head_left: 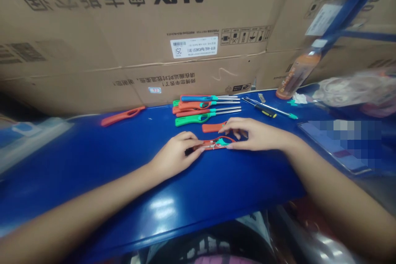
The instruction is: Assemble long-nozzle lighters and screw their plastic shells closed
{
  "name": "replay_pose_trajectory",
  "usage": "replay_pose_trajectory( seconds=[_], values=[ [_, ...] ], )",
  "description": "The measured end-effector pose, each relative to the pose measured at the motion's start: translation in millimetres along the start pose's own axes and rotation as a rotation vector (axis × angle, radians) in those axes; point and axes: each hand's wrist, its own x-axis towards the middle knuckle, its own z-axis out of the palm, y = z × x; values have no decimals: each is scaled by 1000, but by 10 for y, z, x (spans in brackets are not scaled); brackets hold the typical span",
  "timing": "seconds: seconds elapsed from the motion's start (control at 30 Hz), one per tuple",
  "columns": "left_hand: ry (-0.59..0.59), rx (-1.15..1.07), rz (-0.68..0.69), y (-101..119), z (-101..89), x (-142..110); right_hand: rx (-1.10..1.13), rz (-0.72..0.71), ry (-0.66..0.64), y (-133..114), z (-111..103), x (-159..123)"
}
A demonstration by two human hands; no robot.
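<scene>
Near edge of the blue table (185, 231), bottom centre: glossy surface. A small part, if dropped, could skid or roll towards this edge.

Centre: opened orange lighter casing (208, 147) lies between the hands, teal and pale parts exposed inside. Left hand (176, 154) pinches its left end, thumb against fingers. Right hand (258, 134) is loosely curved over the right end, thumb at the casing, fingers bent; cannot tell if it grips anything. Main risk, in my judgement: uneven pressure from the two sides tips the shell and unseats the loose parts. A thin wire-like strand by the teal piece could snag or get trapped at the rim.

Just beyond: orange handle piece (212, 128), close to the right fingers; a knuckle might nudge it.

Further, upper centre: green lighter (188, 121) and blue lighter (196, 98) among a pile; a bump could spread it. Yellow-and-black screwdriver (266, 111) to their right.

Upper right: drink bottle (297, 74), tilted; a knock might topple it.
</scene>
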Motion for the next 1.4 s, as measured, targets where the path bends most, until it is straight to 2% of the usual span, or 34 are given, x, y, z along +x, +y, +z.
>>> replay_pose_trajectory(
  seconds=[0.1,0.37,0.67,0.9,1.07,1.2,1.4],
  values=[
    [-24,21,4,6,-14,16,7,-2,-47,-11,56,15],
    [-65,-61,-73,3,-29,103,-3,3,-30,8,145,48],
    [-123,-24,-18,-28,-92,150,34,3,5,32,184,86],
    [-56,-163,-98,-42,-50,102,76,24,18,0,197,90],
    [2,-176,-157,-25,1,72,82,52,11,12,198,89],
    [-27,-120,-102,-22,5,75,80,67,8,19,201,90],
    [12,-125,-43,-78,5,66,70,65,9,18,205,89]
  ],
)
